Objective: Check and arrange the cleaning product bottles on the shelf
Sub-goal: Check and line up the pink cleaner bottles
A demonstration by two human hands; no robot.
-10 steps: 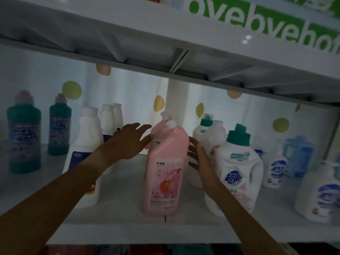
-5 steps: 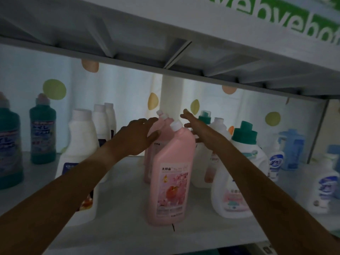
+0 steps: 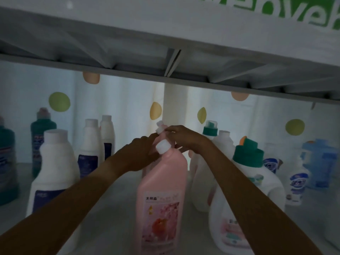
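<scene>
A pink bottle (image 3: pixel 161 196) with a white angled cap stands at the front middle of the shelf (image 3: pixel 117 205). Directly behind it stands a second pink bottle; only its white cap (image 3: pixel 159 127) and a sliver of its body show. My left hand (image 3: pixel 137 153) reaches past the front bottle's left side and grips the rear bottle's neck. My right hand (image 3: pixel 184 138) comes in from the right and pinches the rear bottle just below its cap. Both forearms stretch across the shelf's front.
White bottles (image 3: pixel 53 173) stand at the left, with green bottles (image 3: pixel 41 142) further left. A white jug with a green cap (image 3: pixel 248 183) stands close on the right; smaller white and blue bottles (image 3: pixel 320 162) lie beyond it. The upper shelf's underside (image 3: pixel 165 57) hangs low overhead.
Both hands have moved further in, from beside the front pink bottle to the rear one, and closed on its neck. The camera has come closer to the shelf.
</scene>
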